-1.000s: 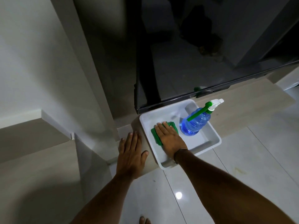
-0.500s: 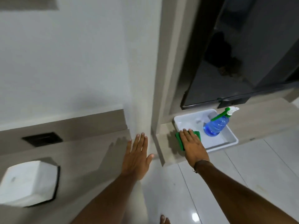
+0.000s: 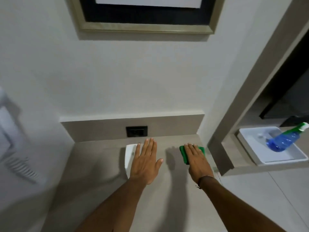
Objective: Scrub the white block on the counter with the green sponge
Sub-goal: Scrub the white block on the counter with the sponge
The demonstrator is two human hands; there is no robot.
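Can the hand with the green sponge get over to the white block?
Probably yes. The right hand holds the green sponge flat just right of the white block, with bare counter between. But the left hand covers most of the block.

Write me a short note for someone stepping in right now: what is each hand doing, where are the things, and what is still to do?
Left hand: open, fingers spread, over the small white rectangular block on the beige counter; whether it presses on the block is unclear.
Right hand: flat on top of the green rectangular sponge, which is on or just above the counter to the right of the block, apart from it.
The blue spray bottle with the green trigger lies in the white plastic tray on the lower shelf at the right.
Done: sponge brought to the counter.
Left: move the sponge onto the block and scrub.
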